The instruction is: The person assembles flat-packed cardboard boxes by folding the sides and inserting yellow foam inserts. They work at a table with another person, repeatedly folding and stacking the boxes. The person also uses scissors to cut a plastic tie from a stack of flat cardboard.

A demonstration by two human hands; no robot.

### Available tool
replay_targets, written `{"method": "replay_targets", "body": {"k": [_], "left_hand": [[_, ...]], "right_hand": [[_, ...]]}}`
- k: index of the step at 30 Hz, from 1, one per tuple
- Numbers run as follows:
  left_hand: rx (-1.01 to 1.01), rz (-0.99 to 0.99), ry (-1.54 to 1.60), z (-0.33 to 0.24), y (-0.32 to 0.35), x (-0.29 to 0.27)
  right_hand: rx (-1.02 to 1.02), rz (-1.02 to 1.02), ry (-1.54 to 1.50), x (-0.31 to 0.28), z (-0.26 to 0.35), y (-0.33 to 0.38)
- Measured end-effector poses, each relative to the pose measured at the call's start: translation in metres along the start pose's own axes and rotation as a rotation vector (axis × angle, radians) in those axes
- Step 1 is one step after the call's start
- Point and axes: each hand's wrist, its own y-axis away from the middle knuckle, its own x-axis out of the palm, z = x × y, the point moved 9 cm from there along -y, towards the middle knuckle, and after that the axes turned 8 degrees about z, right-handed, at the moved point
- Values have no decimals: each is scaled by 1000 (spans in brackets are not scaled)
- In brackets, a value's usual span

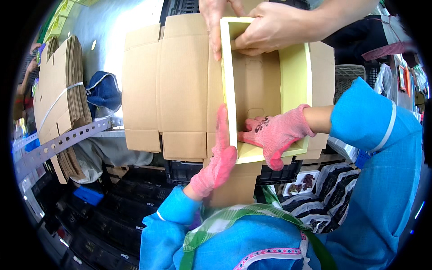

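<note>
A pale yellow rectangular frame point(295, 72), like a box wall set, stands upright on a flat cut-out brown cardboard blank point(184, 85). Along the outside of its left wall lies my left hand point(219, 157), in a pink glove, with fingers stretched out toward the far end. My right hand point(279, 132), gloved likewise, reaches inside the frame's near end. Its fingers touch the inner left side, while the thumb is spread over the near rim. At the far end, another person's bare hands point(274, 31) touch the frame from inside and outside.
Strapped folded cardboard point(54, 90) stands at the left, beside a perforated metal bar point(63, 146) and dark blue cloth point(103, 92). Black crates point(112, 207) fill the lower left. Packed bags point(330, 193) lie below right; a grey crate point(348, 81) stands beyond them.
</note>
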Motion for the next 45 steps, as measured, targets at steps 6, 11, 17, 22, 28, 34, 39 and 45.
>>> {"method": "replay_targets", "body": {"k": [6,11,17,22,28,34,39,45], "left_hand": [[36,9,114,3,-10,-6],[194,-326,-80,-17,15,-84],[377,-504,-60,-20,-23,-62],[227,-245,-168,-1,-33,-30],[267,-535,-431,-43,7,-102],[-174,-1153,-917,-64,112,-232],[-480,-711,-785,-51,90,-221],[-280,-694,-899,-83,100,-224]], "right_hand": [[-112,-361,196,-18,19,19],[-432,-1383,-65,8,21,152],[-1002,-2054,-1079,73,-161,117],[-920,-1714,-1045,40,-131,39],[-371,-2160,-980,105,-169,93],[287,-2044,-1084,191,-241,123],[182,-1669,-1129,165,-222,102],[184,-1826,-1026,173,-226,115]]}}
